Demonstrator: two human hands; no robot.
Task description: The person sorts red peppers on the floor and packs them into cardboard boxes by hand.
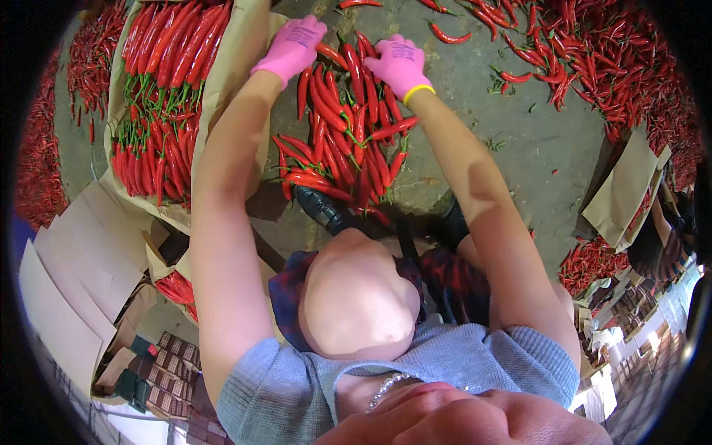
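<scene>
Wide fisheye view from my head, where I wore the left camera of a side-by-side pair
It looked steeply down over me to the floor [541, 141], upright and unmirrored, so my left side fell on the view's left. Part of my face [460, 423] lay nearest the lens, at the lower edge, with my grey knit top [271, 389] just beyond it; from there my arms [228, 163] reached up the frame to my left grip [295, 49] and right grip [398, 65], which showed smaller and farther away near the upper edge. Black closed in around the rounded sides.
</scene>
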